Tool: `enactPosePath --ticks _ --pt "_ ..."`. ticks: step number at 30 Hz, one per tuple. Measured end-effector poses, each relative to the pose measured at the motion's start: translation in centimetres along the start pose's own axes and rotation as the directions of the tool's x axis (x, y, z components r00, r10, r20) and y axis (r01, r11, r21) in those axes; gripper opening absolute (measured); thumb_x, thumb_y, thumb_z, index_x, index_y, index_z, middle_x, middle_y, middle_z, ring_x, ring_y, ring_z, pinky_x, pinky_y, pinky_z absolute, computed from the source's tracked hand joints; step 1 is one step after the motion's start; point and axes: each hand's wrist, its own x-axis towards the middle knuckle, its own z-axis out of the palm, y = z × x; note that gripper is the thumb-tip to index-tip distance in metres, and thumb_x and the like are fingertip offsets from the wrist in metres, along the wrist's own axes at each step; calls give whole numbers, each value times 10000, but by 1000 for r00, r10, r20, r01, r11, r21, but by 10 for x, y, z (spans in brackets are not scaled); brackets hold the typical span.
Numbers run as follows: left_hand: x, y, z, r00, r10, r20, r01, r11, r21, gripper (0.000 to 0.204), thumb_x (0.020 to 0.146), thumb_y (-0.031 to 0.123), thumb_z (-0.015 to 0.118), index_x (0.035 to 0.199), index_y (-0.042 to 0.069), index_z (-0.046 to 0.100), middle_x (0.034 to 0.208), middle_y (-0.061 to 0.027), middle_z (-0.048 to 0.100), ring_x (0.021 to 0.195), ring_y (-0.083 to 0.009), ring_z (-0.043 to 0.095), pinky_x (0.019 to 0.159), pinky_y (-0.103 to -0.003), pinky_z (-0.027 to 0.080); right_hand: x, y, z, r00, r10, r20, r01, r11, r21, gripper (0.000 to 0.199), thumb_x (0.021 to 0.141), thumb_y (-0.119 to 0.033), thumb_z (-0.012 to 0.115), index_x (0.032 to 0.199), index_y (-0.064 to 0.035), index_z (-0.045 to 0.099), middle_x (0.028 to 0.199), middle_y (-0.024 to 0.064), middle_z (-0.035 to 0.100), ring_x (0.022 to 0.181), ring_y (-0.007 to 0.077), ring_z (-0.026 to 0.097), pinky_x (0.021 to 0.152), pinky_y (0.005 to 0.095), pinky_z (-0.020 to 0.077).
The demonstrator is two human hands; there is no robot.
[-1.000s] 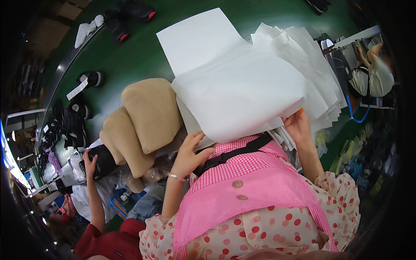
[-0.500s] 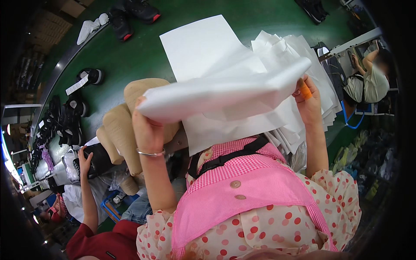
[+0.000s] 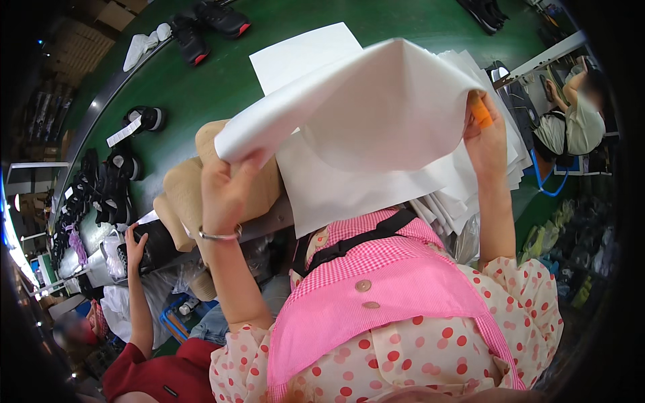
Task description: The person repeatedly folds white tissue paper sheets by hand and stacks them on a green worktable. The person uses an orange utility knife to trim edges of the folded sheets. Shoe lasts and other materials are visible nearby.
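Note:
A sheet of white paper (image 3: 376,114) is stretched between my two hands above the table, its middle sagging and its upper part bent to a peak. My left hand (image 3: 230,191) pinches its left end, with a metal bangle on that wrist. On the right, my right hand (image 3: 488,138) grips the other end; an orange wrap covers one finger. Below lies another white sheet (image 3: 316,195), flat and partly hidden by the held one. A fanned stack of white paper (image 3: 507,151) sits under and beside my right hand. Beige foot-shaped forms (image 3: 185,191) lie beside my left hand.
The green table (image 3: 195,94) carries a tagged black shoe (image 3: 144,119), a row of black shoes (image 3: 111,188) at left and more shoes at the far edge. A co-worker's hand (image 3: 136,247) touches a black shoe at lower left. Another person (image 3: 581,121) sits at far right.
The held sheet has opened out and risen in the middle, from a narrow fold to a broad hanging curve. My left hand has turned and shifted slightly; my right hand has moved slightly right.

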Motion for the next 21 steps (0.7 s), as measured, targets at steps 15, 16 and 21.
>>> enactPosePath --ticks 15,16,21 --pt "121 62 -41 785 410 -465 -416 904 96 295 842 277 721 1008 35 697 918 -23 674 858 -111 607 831 -231 449 138 -50 -21 875 -124 469 65 988 138 318 964 -206 467 1223 -45 558 1205 85 568 1135 179 523 1048 335 364" --pt "129 66 -42 737 494 -461 -468 865 180 289 835 281 728 999 45 705 922 -22 676 861 -115 609 840 -232 448 149 -55 -30 866 -124 484 58 987 150 335 963 -240 499 1239 -57 549 1202 72 572 1112 167 526 1033 320 371" --pt "128 80 -52 799 427 -424 -488 872 -42 261 822 268 741 989 68 722 933 -18 688 866 -111 614 859 -237 448 122 -64 29 944 -238 230 227 971 72 130 947 -212 550 967 -104 618 906 2 642 833 123 614 756 260 484"
